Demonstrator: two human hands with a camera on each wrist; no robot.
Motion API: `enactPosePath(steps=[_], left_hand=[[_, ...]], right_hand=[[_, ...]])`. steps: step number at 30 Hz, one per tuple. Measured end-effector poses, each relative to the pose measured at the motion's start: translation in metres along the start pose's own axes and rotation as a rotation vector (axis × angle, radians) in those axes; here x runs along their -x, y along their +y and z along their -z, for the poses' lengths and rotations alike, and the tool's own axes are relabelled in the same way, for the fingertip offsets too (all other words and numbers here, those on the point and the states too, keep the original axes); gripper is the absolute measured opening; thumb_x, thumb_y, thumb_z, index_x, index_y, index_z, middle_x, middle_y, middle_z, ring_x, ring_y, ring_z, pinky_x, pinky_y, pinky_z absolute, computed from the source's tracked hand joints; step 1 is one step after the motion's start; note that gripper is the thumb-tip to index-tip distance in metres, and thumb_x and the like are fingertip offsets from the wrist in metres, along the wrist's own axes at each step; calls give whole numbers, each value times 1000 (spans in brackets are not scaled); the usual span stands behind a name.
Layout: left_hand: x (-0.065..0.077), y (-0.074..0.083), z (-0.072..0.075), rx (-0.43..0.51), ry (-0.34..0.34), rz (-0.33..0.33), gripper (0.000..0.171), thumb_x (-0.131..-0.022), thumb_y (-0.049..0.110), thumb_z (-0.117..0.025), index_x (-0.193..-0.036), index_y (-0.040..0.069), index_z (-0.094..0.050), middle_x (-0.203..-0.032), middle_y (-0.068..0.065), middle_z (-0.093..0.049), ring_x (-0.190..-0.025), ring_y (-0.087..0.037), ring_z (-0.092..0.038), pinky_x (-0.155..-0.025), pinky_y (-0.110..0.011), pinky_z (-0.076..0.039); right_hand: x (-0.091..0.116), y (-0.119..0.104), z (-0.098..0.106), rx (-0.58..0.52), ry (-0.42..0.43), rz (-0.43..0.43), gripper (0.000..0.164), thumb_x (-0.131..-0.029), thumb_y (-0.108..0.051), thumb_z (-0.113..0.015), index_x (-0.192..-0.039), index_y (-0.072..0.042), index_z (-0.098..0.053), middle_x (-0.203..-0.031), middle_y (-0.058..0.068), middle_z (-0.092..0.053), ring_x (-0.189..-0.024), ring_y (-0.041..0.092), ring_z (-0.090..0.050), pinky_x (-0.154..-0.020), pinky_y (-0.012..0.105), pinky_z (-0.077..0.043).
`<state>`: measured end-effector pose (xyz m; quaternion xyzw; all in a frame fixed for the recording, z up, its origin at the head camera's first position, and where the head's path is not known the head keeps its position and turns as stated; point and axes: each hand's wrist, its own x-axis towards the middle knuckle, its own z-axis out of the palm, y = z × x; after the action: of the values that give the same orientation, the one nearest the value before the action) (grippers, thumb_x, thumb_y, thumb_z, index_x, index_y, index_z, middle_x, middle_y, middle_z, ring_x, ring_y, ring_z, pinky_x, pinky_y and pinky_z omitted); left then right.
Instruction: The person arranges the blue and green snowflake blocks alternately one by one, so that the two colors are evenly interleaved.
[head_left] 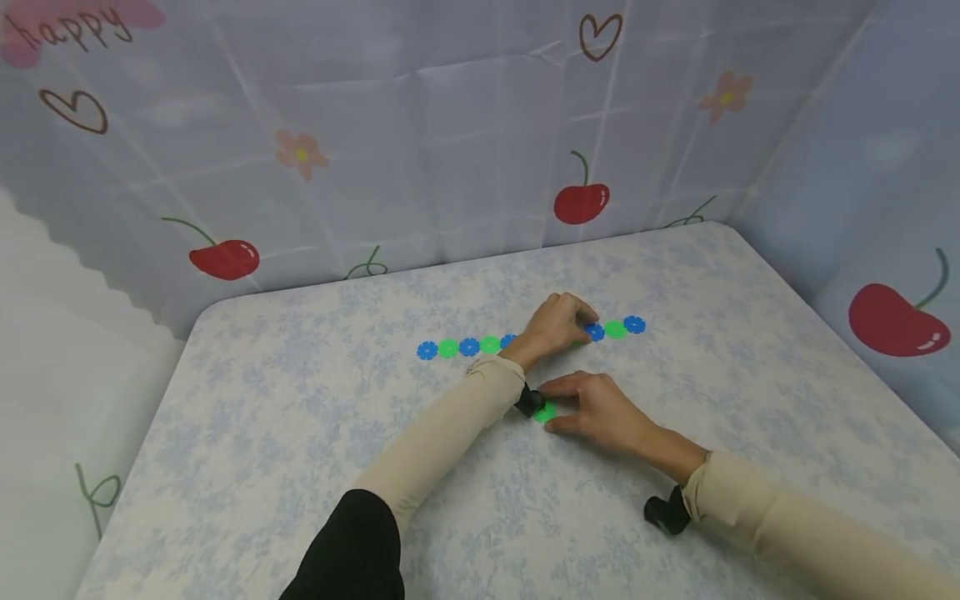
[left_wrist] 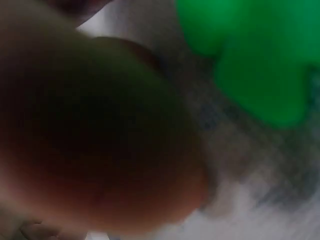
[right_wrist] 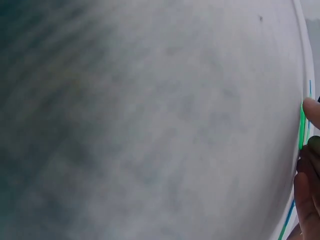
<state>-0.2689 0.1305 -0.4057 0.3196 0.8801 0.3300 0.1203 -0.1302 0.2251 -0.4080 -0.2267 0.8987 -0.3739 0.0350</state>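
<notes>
A row of flat blue and green notched discs lies across the table; a blue disc [head_left: 427,351] marks its left end and another blue disc [head_left: 634,325] its right end. Over the row reaches the left hand [head_left: 553,327], fingers bent down beside a blue disc [head_left: 595,332]; its fingertips' hold is hidden. Nearer the front, the right hand [head_left: 600,408] pinches a separate green disc [head_left: 545,412] between thumb and forefinger, close to the left wrist. In the left wrist view a green disc [left_wrist: 265,75] shows large beside a blurred finger [left_wrist: 110,140]. Fingers [right_wrist: 307,200] edge the right wrist view.
A pale floral cloth covers the table [head_left: 262,450]. Behind it hangs a curtain [head_left: 450,167] printed with cherries, hearts and flowers. Small black wrist cameras sit under both wrists, the left one [head_left: 529,402] right beside the separate green disc.
</notes>
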Motion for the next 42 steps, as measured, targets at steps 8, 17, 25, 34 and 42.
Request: enactPosePath(steps=[8,17,25,34,42], left_hand=[[-3,1,-5,-12,-6,-20,32,-84,8,-78,-116,11,-74,-113,0,-72,-105,-11,-66,-82,-14,-51],[-3,2,-11,-47,-27,-44,36,-84,12,-80,-119,11,-73,-116,1,-71,-107,-12,-64,-88,-19,-51],[-7,4,-13,3,-28,-56,37,-84,12,-79,-120,9,-72,-117,-1,-71,-108,-12,-65,-88,-19,-51],[-19,19,-21,16,-18,-63,37,-88,18,-76,-124,11,-70,-124,-1,-68,-117,-15,-59,-90,-21,-50],[-34,35,-27,-23,-21,-57,40,-87,17,-77,-127,12,-69,-125,1,-67,-117,-14,-59,-93,-20,-49]], right_hand=[[0,-2,2,100,-10,15,23,-81,-12,-82,-103,-11,-77,-108,1,-72,-102,21,-66,-83,38,-56],[8,0,3,117,-68,38,21,-83,-14,-81,-103,-9,-76,-107,0,-71,-98,18,-66,-81,31,-56],[17,-2,9,216,-53,30,16,-82,-8,-80,-97,-9,-76,-99,0,-71,-92,18,-66,-78,33,-56],[27,24,35,191,29,-48,16,-80,-6,-80,-95,-9,-76,-95,-1,-71,-82,14,-66,-70,26,-55],[29,54,82,251,153,-214,17,-83,-8,-77,-99,-2,-75,-100,12,-71,-85,28,-66,-68,38,-57]])
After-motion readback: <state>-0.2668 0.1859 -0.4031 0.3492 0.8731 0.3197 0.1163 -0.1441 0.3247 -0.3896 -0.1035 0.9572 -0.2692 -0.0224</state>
